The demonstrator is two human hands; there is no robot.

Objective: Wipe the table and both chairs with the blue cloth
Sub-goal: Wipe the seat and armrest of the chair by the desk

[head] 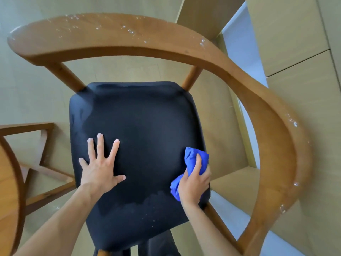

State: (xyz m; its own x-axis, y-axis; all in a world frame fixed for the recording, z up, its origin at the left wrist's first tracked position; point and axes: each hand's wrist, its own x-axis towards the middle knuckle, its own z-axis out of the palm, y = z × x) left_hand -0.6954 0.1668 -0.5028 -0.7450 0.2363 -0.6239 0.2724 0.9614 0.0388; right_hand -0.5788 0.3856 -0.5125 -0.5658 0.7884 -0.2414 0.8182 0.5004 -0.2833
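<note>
Top-down view onto a chair (pixel 273 126) with a black padded seat (pixel 144 130) and a curved wooden back rail (pixel 129 41) wrapping from the far side of the seat round its right side. Left hand (pixel 100 169) lies flat on the seat, left of seat centre, palm down, fingers (pixel 100 145) spread wide, holding nothing. Right hand (pixel 193 183) sits at the seat's right edge, toward the near corner, fingers curled tight around the blue cloth (pixel 191 157). Cloth is bunched; one lump sticks out beyond the hand toward the far side of the seat, another bulges out on the side facing seat centre. Cloth is pressed against the seat surface at that right edge. Seat shows a paler, dull patch along its near edge and another band along the far edge and far-left corner; middle of the seat reads uniformly dark. Back rail carries white flecks on its top face, both along the far stretch and down the right-hand stretch. Left of the seat, part of a wooden worktop (pixel 7 182) edge with its frame shows, blurred. Light floor (pixel 304 89) tiles lie under and right of the seat. A dark garment is visible just below the seat's near edge.
</note>
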